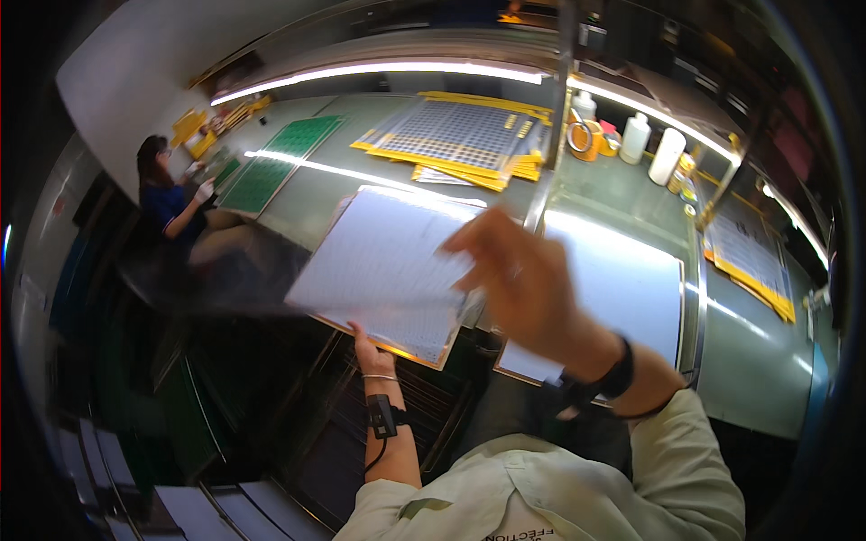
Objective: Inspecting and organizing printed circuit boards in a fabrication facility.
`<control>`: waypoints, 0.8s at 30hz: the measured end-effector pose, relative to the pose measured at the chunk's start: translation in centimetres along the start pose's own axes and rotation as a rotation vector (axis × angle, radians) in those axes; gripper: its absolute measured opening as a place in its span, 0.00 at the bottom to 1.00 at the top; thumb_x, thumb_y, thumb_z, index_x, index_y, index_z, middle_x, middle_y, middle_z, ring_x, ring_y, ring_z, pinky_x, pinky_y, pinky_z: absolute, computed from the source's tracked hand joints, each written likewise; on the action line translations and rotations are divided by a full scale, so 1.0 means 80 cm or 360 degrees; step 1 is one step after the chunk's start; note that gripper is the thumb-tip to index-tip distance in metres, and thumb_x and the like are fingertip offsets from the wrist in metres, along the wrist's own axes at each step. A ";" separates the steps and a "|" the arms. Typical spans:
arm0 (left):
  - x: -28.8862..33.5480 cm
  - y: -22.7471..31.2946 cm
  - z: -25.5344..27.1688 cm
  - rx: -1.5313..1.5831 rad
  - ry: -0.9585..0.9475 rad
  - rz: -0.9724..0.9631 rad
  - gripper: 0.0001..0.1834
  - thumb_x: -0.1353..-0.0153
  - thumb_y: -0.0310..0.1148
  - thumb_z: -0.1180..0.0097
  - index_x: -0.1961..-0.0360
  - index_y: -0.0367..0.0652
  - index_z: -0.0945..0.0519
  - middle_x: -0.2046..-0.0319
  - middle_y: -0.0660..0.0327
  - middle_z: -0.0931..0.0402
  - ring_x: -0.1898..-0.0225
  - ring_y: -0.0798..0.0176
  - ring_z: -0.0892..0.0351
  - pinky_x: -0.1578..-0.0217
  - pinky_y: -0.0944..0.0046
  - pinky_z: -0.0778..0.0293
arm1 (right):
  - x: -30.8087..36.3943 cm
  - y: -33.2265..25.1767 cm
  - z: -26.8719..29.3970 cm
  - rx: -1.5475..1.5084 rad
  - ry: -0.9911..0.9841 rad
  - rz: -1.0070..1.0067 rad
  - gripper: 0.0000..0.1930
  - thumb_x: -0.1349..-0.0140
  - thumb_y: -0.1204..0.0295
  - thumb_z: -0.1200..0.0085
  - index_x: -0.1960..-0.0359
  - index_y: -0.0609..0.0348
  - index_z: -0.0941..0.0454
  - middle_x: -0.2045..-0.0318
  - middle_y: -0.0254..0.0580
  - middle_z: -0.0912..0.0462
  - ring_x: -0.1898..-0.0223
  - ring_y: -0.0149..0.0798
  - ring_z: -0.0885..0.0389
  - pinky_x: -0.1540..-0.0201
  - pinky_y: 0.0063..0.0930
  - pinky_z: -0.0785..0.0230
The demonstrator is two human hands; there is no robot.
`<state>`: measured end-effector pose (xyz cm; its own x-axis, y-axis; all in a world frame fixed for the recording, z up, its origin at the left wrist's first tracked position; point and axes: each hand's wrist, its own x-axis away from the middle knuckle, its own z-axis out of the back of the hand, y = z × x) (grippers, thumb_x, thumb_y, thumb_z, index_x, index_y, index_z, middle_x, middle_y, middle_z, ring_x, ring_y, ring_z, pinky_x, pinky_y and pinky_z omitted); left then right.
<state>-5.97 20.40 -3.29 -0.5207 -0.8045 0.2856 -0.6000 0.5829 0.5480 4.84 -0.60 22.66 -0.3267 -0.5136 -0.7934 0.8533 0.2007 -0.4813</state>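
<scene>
My left hand [372, 356] grips the near edge of a flat rectangular panel [388, 261] with a pale bluish-white face and a thin copper-coloured rim. The panel is tilted over the bench's front edge. Above its right side hovers my right hand [514, 275], bent at the wrist and smeared by motion; whether anything is between its fingers is unclear. A blurred see-through film [212, 284] stretches leftward past the panel; its right end fades out below my right hand's fingertips. Right of my hands, a similar pale panel [622, 288] lies on the bench, partly behind my right forearm.
Yellow-edged gridded sheets [460, 135] are stacked at the back, and more sheets [749, 261] lie far right. White bottles [636, 137] and tape rolls [582, 137] stand behind an upright post. At left a co-worker [176, 198] sits by a green panel [284, 162]. Racked panels [194, 514] are lower left.
</scene>
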 end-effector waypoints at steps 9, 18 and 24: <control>0.030 0.051 -0.034 -0.0881 0.0385 -0.0857 0.48 0.42 0.68 0.74 0.34 0.37 0.60 0.33 0.51 0.62 0.31 0.54 0.65 0.35 0.54 0.72 | -0.002 0.121 0.216 0.0058 0.0674 -0.0625 0.10 0.36 0.66 0.58 0.59 0.58 0.32 0.78 0.43 0.19 0.89 0.26 0.28 0.86 0.17 0.36; 0.090 -0.035 -0.113 -0.1591 -0.1081 0.1099 0.25 0.35 0.40 0.57 0.43 0.35 0.40 0.52 0.44 0.29 0.62 0.52 0.20 0.68 0.65 0.24 | 0.219 0.232 0.297 0.0225 0.0373 -0.1575 0.07 0.34 0.67 0.58 0.61 0.55 0.32 0.74 0.44 0.20 0.78 0.32 0.21 0.79 0.22 0.29; 0.102 -0.074 -0.113 -0.1777 -0.0830 0.1055 0.16 0.38 0.29 0.52 0.50 0.39 0.34 0.62 0.47 0.23 0.74 0.61 0.19 0.80 0.72 0.25 | 0.344 0.074 0.369 0.1326 -0.0486 -0.1790 0.20 0.42 0.56 0.50 0.79 0.62 0.29 0.82 0.53 0.26 0.79 0.56 0.30 0.75 0.44 0.38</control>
<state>-1.21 9.35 2.91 -0.8244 -0.1402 0.5484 0.5097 0.2374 0.8269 12.91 -38.19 8.95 -0.9692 -0.2458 0.0174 0.2245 -0.9099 -0.3488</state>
